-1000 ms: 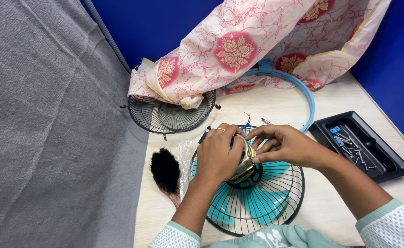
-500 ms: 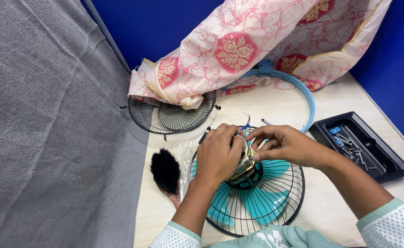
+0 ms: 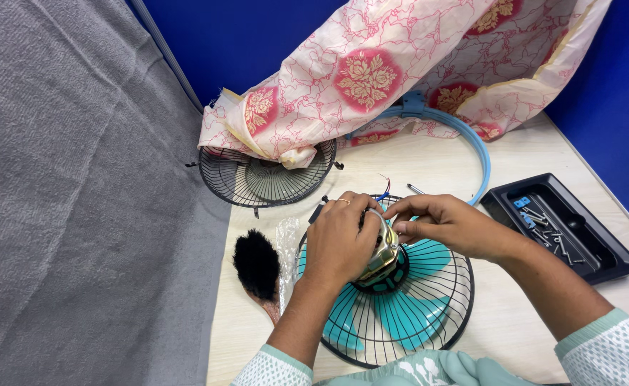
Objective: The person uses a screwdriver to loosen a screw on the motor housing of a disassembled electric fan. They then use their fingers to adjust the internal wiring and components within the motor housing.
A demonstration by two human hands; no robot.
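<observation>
The left hand [image 3: 339, 239] wraps its fingers around a small brass-coloured metal fan motor [image 3: 381, 257], which sits at the hub of a black wire fan guard [image 3: 436, 322] with teal plastic blades [image 3: 421, 259] on the pale wooden table [image 3: 429, 161]. The right hand [image 3: 446, 225] pinches the motor's top. A black bristle brush [image 3: 256, 263] lies just beside the guard, and a black plastic tray of screws [image 3: 600, 261] stands further right.

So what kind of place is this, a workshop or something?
Likely a small repair bench: a taken-apart fan, its motor in both hands over the grille and teal blades, and a black tray of screws.
</observation>
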